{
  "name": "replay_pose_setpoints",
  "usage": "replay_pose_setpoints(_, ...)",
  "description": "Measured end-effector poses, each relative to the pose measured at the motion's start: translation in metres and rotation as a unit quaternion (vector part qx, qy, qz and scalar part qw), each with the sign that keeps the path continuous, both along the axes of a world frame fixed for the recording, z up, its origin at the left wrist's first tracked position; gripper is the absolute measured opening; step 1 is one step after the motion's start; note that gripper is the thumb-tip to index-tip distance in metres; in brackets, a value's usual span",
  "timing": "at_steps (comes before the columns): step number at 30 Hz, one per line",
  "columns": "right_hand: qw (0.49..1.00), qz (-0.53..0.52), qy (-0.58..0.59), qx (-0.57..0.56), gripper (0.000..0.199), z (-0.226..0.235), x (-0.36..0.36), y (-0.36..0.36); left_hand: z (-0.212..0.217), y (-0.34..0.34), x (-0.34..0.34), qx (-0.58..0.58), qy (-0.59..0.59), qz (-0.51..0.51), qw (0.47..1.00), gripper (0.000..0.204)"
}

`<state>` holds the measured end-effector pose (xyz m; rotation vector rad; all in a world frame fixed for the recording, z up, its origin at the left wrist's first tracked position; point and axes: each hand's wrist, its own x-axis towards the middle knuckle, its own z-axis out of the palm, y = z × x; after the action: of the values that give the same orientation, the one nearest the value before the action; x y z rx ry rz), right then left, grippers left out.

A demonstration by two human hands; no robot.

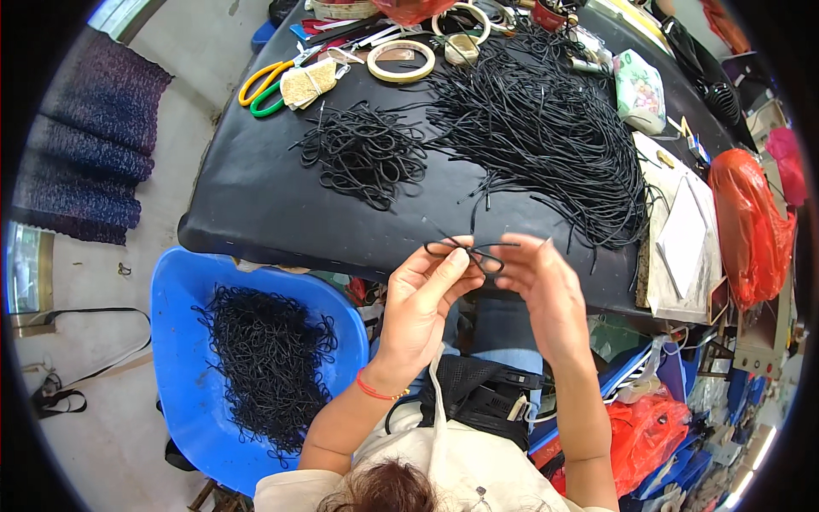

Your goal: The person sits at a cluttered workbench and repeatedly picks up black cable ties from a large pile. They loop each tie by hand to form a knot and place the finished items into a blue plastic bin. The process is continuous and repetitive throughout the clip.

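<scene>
Black-topped table (pixel 256 205) fills the upper view, floor and a dark mat beyond its left edge; all places below are given relative to this table

Black cord piece (pixel 467 253): held in the air just over the table's near edge, crossed on itself into a small loop, ends sticking out left and right. Left hand (pixel 422 303) pinches the loop's left side, thumb and fingers closed on the cord. Right hand (pixel 550 294) closes on the crossing from the right, fingertips on the cord

Step in hand, as judged: forming a knot or loop in one cord. Next move would call for a firm pinch at the crossing while one end is drawn through; slack could let the loop spring open

On the table: small heap of looped cords (pixel 367 154) at centre, large bundle of straight cords (pixel 546 128) toward the right, tape roll (pixel 401 61) and yellow-green scissors (pixel 266 85) at the far edge. Below the table's near left corner: blue tub (pixel 179 341) with a pile of looped cords
</scene>
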<state>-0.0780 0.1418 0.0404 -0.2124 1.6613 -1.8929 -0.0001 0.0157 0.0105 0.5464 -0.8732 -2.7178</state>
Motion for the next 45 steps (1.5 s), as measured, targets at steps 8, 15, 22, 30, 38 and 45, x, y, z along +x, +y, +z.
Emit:
replay_pose_setpoints(8, 0.985, -0.033, 0.156, 0.063, 0.011, -0.006, 0.006, -0.005, 0.007, -0.001, 0.002, -0.103, -0.022, -0.122, 0.987, 0.02)
replay_pose_setpoints(15, 0.963, -0.012, 0.212, 0.164, 0.019, -0.023, -0.003, 0.001, -0.003, -0.002, 0.006, -0.271, -0.045, -0.134, 0.952, 0.017)
replay_pose_setpoints(22, 0.738, -0.037, 0.607, 0.292, 0.012, -0.033, -0.079, 0.004, -0.001, -0.092, 0.006, -0.555, -0.144, 0.057, 0.817, 0.012)
replay_pose_setpoints(30, 0.627, 0.008, 0.721, 0.294, 0.014, -0.043, -0.095, -0.019, -0.01, -0.105, -0.011, -0.808, -0.217, 0.257, 0.484, 0.038)
replay_pose_setpoints(38, 0.605, 0.076, 0.77, 0.186, 0.024, -0.017, -0.036, -0.015, -0.005, -0.028, 0.015, -0.417, -0.07, -0.063, 0.904, 0.024)
replay_pose_setpoints(45, 0.681, 0.006, 0.705, 0.197, 0.024, 0.001, -0.042, -0.01, 0.006, -0.024, 0.025, -0.303, -0.052, -0.061, 0.95, 0.023)
